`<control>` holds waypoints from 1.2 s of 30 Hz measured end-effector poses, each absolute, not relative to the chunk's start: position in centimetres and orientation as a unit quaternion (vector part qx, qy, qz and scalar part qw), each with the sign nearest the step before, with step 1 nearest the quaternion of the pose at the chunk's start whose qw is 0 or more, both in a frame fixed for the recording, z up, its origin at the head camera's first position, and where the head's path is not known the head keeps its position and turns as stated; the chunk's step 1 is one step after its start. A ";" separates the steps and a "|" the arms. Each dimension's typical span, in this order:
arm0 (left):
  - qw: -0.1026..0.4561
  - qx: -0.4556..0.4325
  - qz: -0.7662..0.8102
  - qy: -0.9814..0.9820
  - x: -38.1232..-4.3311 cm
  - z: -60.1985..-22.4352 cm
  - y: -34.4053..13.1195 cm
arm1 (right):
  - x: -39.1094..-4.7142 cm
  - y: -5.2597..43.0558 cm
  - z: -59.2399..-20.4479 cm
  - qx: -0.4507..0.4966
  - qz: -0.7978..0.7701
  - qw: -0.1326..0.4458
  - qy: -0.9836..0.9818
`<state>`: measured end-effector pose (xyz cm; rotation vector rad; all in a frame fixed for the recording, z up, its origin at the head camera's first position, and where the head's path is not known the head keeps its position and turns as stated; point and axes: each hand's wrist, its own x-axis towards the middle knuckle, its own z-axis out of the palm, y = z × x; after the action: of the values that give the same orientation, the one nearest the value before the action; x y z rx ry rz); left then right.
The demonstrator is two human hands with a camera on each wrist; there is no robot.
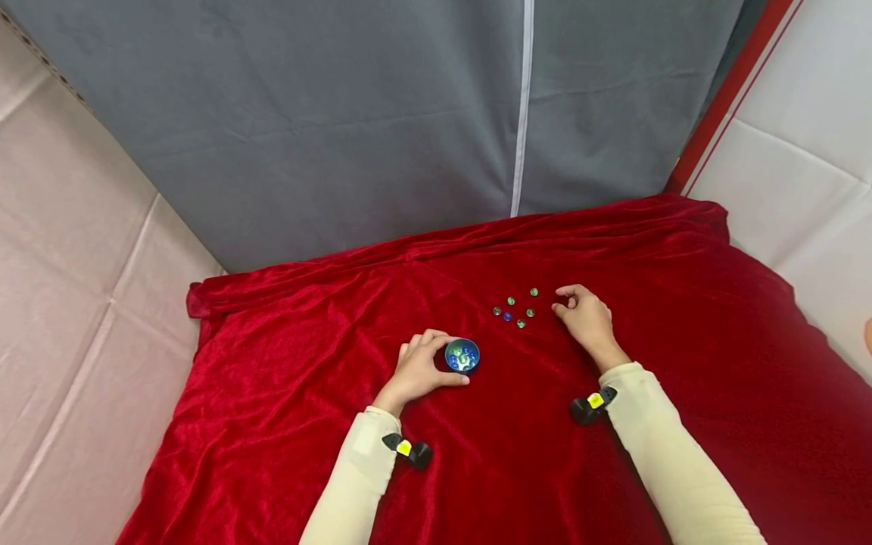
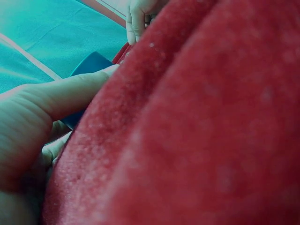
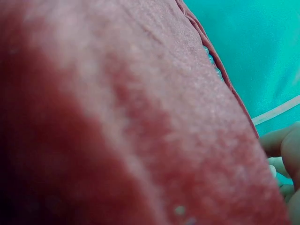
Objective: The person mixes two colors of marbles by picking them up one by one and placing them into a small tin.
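In the head view my left hand (image 1: pixel 418 367) grips a small blue cup (image 1: pixel 447 363) by its side, thumb at the near edge and fingers behind. Blue and green glass marbles (image 1: pixel 463 357) lie inside it. The left wrist view shows the thumb (image 2: pixel 70 96) across the blue cup (image 2: pixel 93 63). My right hand (image 1: pixel 587 318) is to the right of several loose marbles (image 1: pixel 521 323), its fingers loosely bent and thumb apart from the index finger. Nothing shows between them. In the right wrist view only part of the right hand (image 3: pixel 291 150) appears, at the edge.
A wrinkled red velvet cloth (image 1: pixel 306 393) covers the table. Behind it hangs a grey curtain (image 1: pixel 341 136) with a white strip. Pale panels (image 1: pixel 82 288) stand at both sides. Folds of cloth block much of both wrist views.
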<state>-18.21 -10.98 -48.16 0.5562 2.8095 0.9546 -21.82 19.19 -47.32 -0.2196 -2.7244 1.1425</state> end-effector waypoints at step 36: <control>0.072 0.181 0.315 0.929 -18.2 -48.2 -10.9 | -22.7 20.6 -47.3 -0.137 0.346 0.036 -0.928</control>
<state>-18.24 -10.91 -48.21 0.5447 2.7912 0.9473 -22.72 20.60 -47.25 -0.4199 -2.8492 1.0630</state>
